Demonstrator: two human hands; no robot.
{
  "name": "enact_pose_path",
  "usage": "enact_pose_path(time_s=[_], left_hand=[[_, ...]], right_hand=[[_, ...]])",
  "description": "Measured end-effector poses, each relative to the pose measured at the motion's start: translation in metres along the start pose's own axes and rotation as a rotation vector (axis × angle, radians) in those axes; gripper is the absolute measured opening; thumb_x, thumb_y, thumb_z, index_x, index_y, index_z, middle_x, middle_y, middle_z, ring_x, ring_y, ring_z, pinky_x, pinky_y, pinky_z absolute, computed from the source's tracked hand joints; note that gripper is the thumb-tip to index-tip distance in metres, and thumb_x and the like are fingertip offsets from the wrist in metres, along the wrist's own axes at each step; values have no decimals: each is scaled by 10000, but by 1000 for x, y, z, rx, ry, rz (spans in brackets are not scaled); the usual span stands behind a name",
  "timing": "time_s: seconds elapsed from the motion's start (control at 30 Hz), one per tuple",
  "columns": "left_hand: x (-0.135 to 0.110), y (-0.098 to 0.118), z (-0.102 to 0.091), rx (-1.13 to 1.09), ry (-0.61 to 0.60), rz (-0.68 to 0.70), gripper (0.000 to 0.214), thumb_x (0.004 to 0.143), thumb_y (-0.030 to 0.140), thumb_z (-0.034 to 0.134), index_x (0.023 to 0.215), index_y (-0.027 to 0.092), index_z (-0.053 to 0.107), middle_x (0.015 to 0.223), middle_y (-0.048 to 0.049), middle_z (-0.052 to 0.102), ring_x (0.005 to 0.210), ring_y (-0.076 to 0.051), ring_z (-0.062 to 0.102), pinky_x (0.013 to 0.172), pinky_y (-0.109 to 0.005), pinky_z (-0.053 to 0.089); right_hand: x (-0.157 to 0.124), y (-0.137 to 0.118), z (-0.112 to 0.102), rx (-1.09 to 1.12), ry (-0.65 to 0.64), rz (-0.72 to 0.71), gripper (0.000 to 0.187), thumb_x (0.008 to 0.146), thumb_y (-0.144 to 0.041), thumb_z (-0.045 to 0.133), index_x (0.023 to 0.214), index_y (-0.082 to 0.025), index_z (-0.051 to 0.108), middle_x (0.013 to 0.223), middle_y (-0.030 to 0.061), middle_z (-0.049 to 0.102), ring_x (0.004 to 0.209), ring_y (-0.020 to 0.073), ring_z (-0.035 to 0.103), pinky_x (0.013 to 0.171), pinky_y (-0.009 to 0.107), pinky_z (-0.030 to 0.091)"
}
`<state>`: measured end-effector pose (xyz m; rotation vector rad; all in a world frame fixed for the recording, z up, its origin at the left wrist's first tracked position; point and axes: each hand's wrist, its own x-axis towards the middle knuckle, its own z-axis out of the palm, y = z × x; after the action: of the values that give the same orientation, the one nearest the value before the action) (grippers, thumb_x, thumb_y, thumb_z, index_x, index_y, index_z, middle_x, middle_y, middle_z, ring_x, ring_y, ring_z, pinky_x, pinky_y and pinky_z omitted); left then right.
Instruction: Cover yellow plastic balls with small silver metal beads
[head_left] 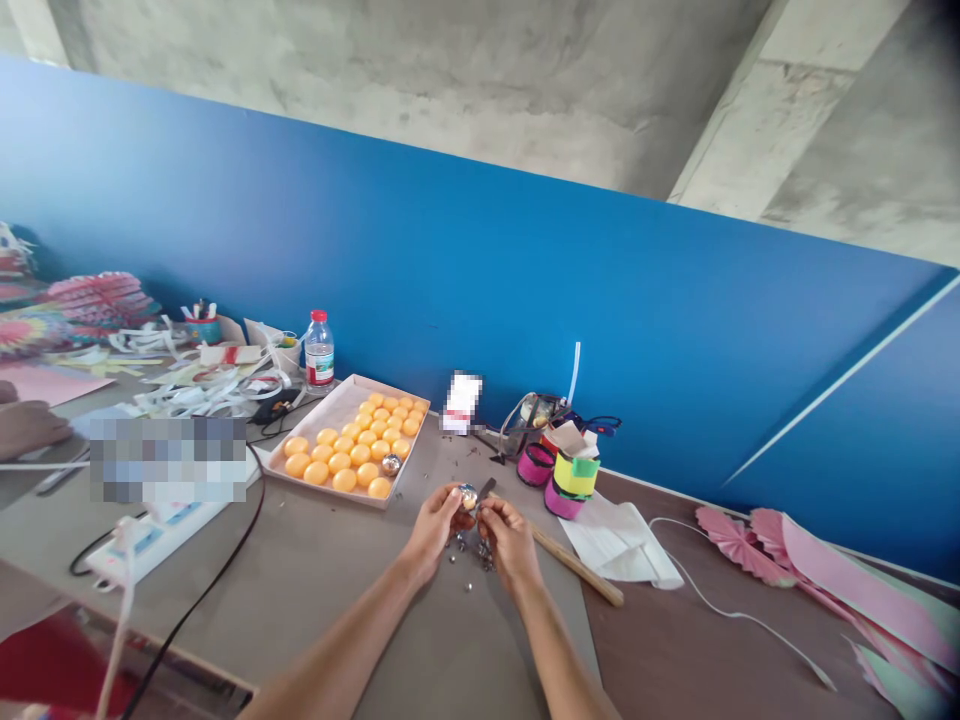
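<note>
My left hand is closed round a small ball, partly covered in shiny silver, with some orange-yellow surface showing. Right beside it, the fingers of my right hand are pinched together close to the ball; what they hold is too small to make out. Loose shiny silver bits lie on the table beneath both hands. A wooden-handled tool lies partly behind my right hand, and a dark blade shows between the hands. Left of them, a shallow box holds many orange balls and one silver-covered ball.
Pink and yellow tape rolls stand at the right, near white paper and a white cable. A bottle, a power strip and a black cable are at left. Another person's hand shows at the far left.
</note>
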<state>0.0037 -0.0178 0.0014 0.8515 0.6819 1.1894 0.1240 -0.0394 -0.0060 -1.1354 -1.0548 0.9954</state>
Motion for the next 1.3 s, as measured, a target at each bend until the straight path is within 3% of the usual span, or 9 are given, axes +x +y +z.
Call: enact_pose_path(time_s=[0.13,0.37,0.67,0.97,1.3], left_hand=[[1,-2,-1,4,-11,6,377,703,463,616,909,147,603,733,-20,604,611,-127,566,591,-253,457],[2,-2,1,48,-19,18,377,683,456,633,897,150,583,692,1,591,542,-109,544,562,-250,458],[2,-6,2,94,-39,44,379,688,450,623,901,144,552,648,22,581,459,-99,531,502,-244,444],[3,-9,1,127,-8,62,369,698,454,602,893,142,564,645,19,580,506,-115,543,519,-255,458],[3,-9,-1,232,12,108,353,739,443,551,923,144,584,678,3,597,529,-119,537,530,-249,450]], right_hand=[[-1,-1,3,117,-51,28,151,664,-336,611,716,-203,560,594,-40,527,498,100,438,524,233,351],[-7,-9,8,11,-76,34,176,702,-365,581,736,-206,513,547,-52,506,415,79,351,423,214,253],[-7,-12,10,-105,-57,-9,148,700,-340,565,699,-197,523,500,-55,474,469,105,424,472,220,332],[-9,-10,11,-235,-57,-118,123,753,-280,508,697,-186,563,596,-23,518,549,119,463,531,228,378],[-10,-4,11,-220,-32,-93,116,757,-279,504,748,-187,573,630,-12,553,561,128,481,533,235,392]])
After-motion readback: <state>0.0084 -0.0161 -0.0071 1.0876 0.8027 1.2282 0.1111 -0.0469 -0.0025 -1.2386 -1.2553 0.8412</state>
